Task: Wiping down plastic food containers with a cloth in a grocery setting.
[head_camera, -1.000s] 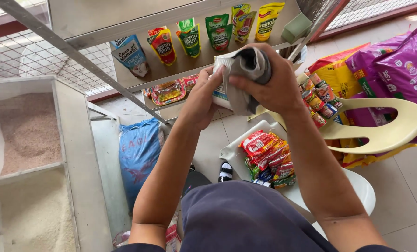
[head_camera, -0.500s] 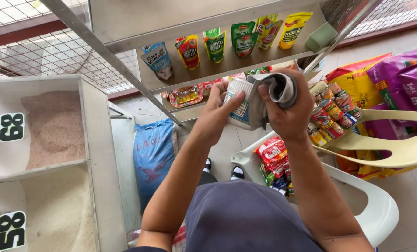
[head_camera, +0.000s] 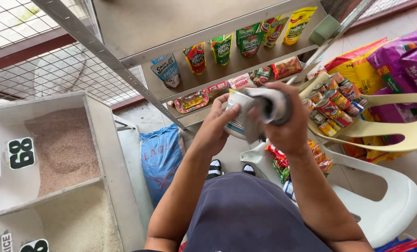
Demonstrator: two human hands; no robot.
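Both my hands are raised in front of a metal shelf rack point(head_camera: 138, 91). My left hand point(head_camera: 216, 125) grips a white and blue can point(head_camera: 237, 119) from its left side. My right hand point(head_camera: 287, 126) presses a bunched grey cloth point(head_camera: 269, 108) against the can's top and right side. Part of the can is hidden under the cloth and my fingers.
The shelves hold standing sauce pouches point(head_camera: 222, 49) and flat packets point(head_camera: 190, 100). A yellow plastic chair point(head_camera: 395, 133) carries several cans point(head_camera: 332, 109); a white chair point(head_camera: 385, 205) below holds snack packs point(head_camera: 283, 161). Open rice bins point(head_camera: 54, 149) stand left, a blue sack point(head_camera: 159, 158) beside them.
The view has shifted so the shelves and rice bins sit further right and lower. My hands stay on the can, with the cloth turned slightly over its top.
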